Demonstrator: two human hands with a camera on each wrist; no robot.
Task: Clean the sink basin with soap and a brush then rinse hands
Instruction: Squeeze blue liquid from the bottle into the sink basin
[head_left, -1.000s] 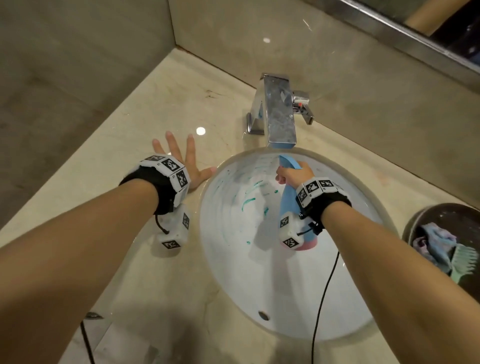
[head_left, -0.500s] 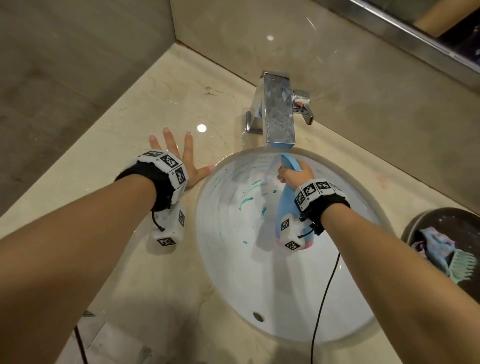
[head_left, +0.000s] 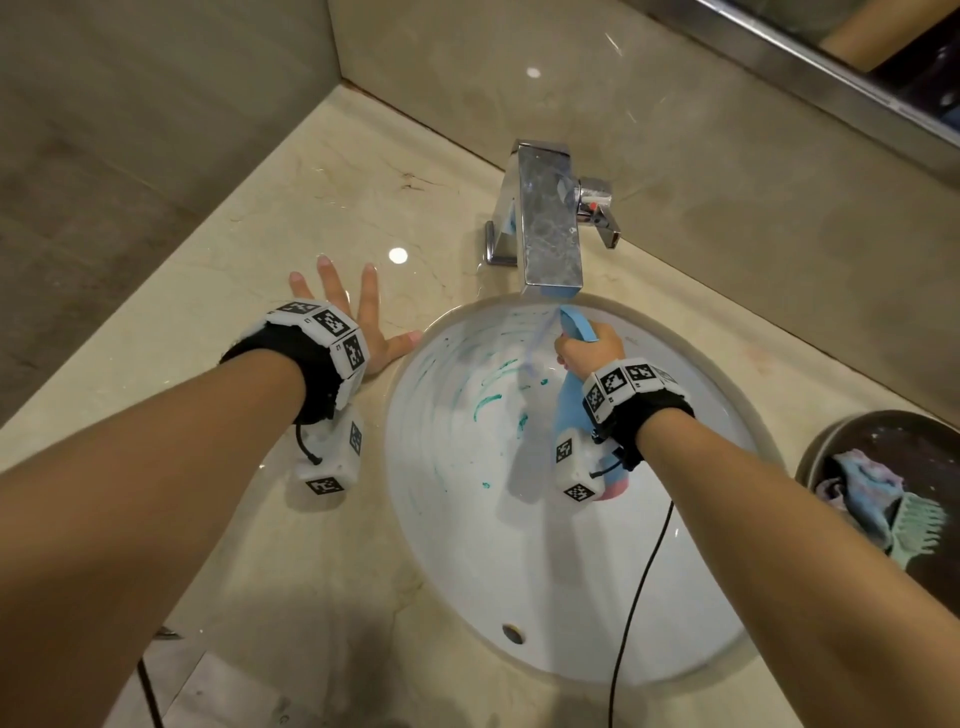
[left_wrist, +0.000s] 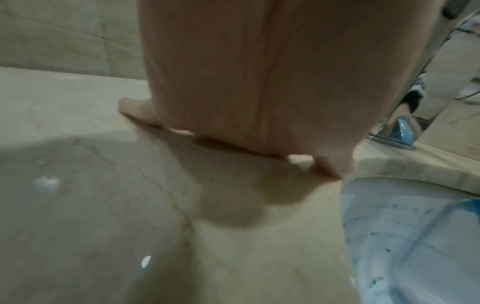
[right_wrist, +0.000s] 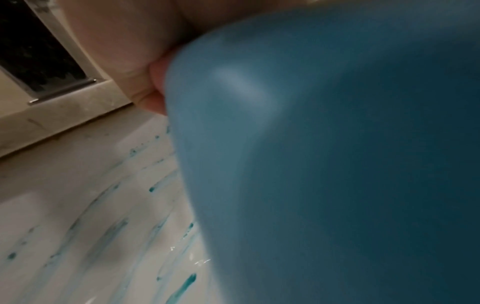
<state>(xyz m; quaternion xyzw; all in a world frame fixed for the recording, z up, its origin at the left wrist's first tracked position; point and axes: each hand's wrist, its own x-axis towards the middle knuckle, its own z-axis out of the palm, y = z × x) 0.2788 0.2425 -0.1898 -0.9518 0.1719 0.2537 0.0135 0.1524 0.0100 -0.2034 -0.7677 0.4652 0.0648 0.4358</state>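
Observation:
The white sink basin (head_left: 545, 561) is streaked with teal soap (head_left: 487, 401) on its far wall. My right hand (head_left: 587, 349) grips a blue bottle (head_left: 571, 400) with a pink base, tipped over the basin just below the tap. That bottle (right_wrist: 324, 164) fills the right wrist view, with soap streaks (right_wrist: 184, 286) beneath it. My left hand (head_left: 358, 317) rests flat on the counter beside the basin rim, fingers spread and straight. In the left wrist view the left hand (left_wrist: 259, 102) lies against the marble.
A chrome tap (head_left: 548, 228) with a side lever stands behind the basin. A dark bowl (head_left: 852, 441) at the right holds a mint-green brush (head_left: 919, 530) and a blue cloth (head_left: 857, 483). The marble counter (head_left: 260, 234) meets walls at left and back. The drain overflow hole (head_left: 511, 634) is near me.
The right hand and bottle have stayed over the far side of the basin with only a small shift. The left hand remains flat on the counter.

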